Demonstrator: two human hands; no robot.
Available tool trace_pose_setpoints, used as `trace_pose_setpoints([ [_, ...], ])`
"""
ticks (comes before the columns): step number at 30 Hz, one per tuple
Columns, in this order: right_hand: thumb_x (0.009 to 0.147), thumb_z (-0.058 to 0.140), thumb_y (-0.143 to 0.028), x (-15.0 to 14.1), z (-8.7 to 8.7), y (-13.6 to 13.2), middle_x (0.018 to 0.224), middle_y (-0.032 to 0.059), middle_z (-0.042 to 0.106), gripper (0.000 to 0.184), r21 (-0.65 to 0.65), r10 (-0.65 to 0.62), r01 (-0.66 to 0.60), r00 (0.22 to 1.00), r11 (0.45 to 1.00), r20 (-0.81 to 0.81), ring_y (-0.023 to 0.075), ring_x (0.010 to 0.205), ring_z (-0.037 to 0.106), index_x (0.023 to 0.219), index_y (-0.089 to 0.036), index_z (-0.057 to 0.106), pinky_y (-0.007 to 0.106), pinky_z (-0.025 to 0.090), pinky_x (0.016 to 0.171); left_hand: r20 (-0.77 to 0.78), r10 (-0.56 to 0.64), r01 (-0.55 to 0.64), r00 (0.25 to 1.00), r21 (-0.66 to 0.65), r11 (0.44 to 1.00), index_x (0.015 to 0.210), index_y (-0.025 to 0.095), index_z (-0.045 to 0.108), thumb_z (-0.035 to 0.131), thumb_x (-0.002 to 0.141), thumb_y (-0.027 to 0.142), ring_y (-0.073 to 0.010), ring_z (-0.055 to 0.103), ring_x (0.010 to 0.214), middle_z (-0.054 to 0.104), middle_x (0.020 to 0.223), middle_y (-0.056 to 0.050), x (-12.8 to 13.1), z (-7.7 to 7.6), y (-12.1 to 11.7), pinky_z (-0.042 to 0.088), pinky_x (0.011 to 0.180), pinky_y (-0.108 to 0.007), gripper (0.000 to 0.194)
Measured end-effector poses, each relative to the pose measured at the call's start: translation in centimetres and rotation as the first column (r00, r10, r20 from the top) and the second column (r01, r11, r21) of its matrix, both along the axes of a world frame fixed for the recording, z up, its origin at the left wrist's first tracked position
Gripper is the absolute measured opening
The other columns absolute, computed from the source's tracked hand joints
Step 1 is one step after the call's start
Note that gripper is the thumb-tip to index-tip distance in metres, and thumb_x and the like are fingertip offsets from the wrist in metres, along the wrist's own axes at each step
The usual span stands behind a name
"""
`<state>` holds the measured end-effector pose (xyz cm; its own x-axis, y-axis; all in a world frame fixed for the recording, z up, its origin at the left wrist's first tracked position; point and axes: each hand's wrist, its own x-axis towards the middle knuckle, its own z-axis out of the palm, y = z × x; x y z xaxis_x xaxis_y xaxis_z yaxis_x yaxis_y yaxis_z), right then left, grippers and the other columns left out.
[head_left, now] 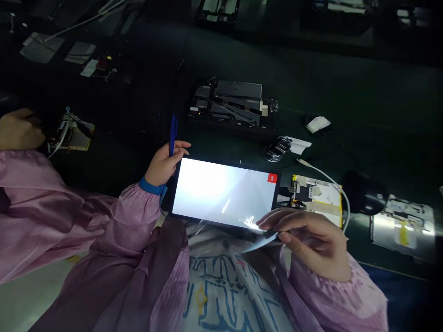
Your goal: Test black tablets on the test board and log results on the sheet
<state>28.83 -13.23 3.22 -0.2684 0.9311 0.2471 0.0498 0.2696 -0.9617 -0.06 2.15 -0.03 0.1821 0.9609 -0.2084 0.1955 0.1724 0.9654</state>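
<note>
A tablet-like display [214,191] with a lit white screen and a small red square in its upper right corner lies tilted in front of my body. My left hand [162,163] is at its upper left corner, with a blue pen [172,136] standing up between the fingers. Over the lower right edge of the screen, my right hand [318,242] pinches a thin clear film [259,243]. The film curves down from the fingertips and seems to reach across the screen; whether it still sticks there I cannot tell. A blue band [152,186] circles my left wrist.
Beyond the display lies an opened device [235,103] with exposed parts. To the right are a battery-and-board assembly [318,193], a white cable [332,177], a black round object [367,193] and a metal-backed panel [404,226]. At left, another person's hand [20,131] rests near a board [78,133].
</note>
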Motion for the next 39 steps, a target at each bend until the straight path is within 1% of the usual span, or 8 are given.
trace_pose_setpoints([
  [4,0.082,0.055,-0.001,0.1,0.2,0.2,0.088,0.0063,0.071,0.028,0.021,0.052,-0.052,0.998,0.998,-0.019,0.0219,0.086,0.07,0.101,-0.021,0.063,0.038,0.06,0.073,-0.073,-0.059,0.066,0.996,0.094,0.993,0.106,0.018,0.065,0.063,0.078,0.027,-0.0149,0.06,0.074,0.065,0.095,-0.005,-0.3,-0.2,0.1,0.05,0.06,-0.025,0.03],
  [9,0.082,0.055,-0.001,0.2,0.0,0.0,0.088,0.0057,0.071,0.03,0.001,0.068,-0.068,0.997,0.998,-0.03,0.021,0.087,0.07,0.102,-0.022,0.062,0.036,0.06,0.076,-0.162,-0.099,0.124,0.982,0.151,0.981,0.106,0.018,0.064,0.066,0.072,0.024,-0.0222,0.06,0.097,0.064,0.111,-0.007,-0.5,-0.1,0.2,0.052,0.077,-0.034,0.034],
  [16,0.084,0.057,-0.011,-0.7,0.9,-0.5,0.109,0.0106,0.069,0.037,-0.049,0.287,-0.289,0.957,0.956,-0.036,0.0219,0.106,0.065,0.119,-0.022,0.057,0.035,0.056,0.087,-0.102,-0.077,0.086,0.992,0.088,0.992,0.106,0.019,0.064,0.064,0.074,0.027,-0.0158,0.06,0.076,0.064,0.1,-0.006,-0.5,-0.3,0.1,0.049,0.057,-0.025,0.034],
  [20,0.083,0.06,-0.018,-2.0,1.0,-0.3,0.134,0.0161,0.055,0.053,-0.047,0.413,-0.419,0.904,0.907,-0.108,0.0261,0.127,0.051,0.134,-0.02,0.045,0.041,0.048,0.102,-0.084,-0.06,0.066,0.995,0.069,0.995,0.106,0.019,0.064,0.065,0.071,0.027,-0.0102,0.053,0.06,0.063,0.097,-0.005,-0.5,-0.3,0.1,0.038,0.043,-0.02,0.035],
  [25,0.078,0.067,-0.022,-5.6,0.1,0.9,0.149,0.023,0.035,0.075,0.064,0.56,-0.557,0.82,0.828,-0.114,0.0253,0.139,0.036,0.143,-0.013,0.031,0.036,0.035,0.111,-0.094,-0.031,0.038,0.995,0.08,0.996,0.103,0.019,0.065,0.067,0.069,0.026,-0.0082,0.05,0.057,0.063,0.095,-0.004,-0.3,0.0,0.4,0.036,0.042,-0.018,0.034],
  [33,0.074,0.071,-0.052,-8.8,-1.4,0.9,0.152,0.0254,0.025,0.083,0.135,0.717,-0.704,0.683,0.697,-0.142,0.026,0.142,0.028,0.136,-0.008,0.038,0.031,0.028,0.114,-0.147,-0.028,0.039,0.989,0.074,0.996,0.103,0.02,0.064,0.068,0.071,0.03,-0.0083,0.05,0.056,0.063,0.096,-0.004,-0.4,0.4,0.5,0.038,0.044,-0.019,0.034],
  [36,0.072,0.07,-0.056,-8.2,-1.0,1.2,0.15,0.0272,0.029,0.087,0.111,0.72,-0.712,0.682,0.694,-0.126,0.0262,0.142,0.029,0.136,-0.006,0.037,0.033,0.029,0.114,-0.151,-0.039,0.051,0.988,0.074,0.996,0.104,0.02,0.064,0.069,0.071,0.031,-0.0088,0.051,0.057,0.064,0.098,-0.004,-0.6,0.4,0.6,0.039,0.046,-0.02,0.034],
  [39,0.076,0.069,-0.052,-7.4,-0.5,1.6,0.145,0.0263,0.038,0.083,0.192,0.661,-0.636,0.741,0.748,-0.121,0.0253,0.138,0.037,0.137,-0.008,0.034,0.034,0.034,0.111,-0.151,-0.038,0.051,0.988,0.084,0.995,0.103,0.02,0.064,0.07,0.071,0.032,-0.01,0.053,0.059,0.064,0.097,-0.005,-0.7,0.3,0.7,0.042,0.049,-0.022,0.034],
])
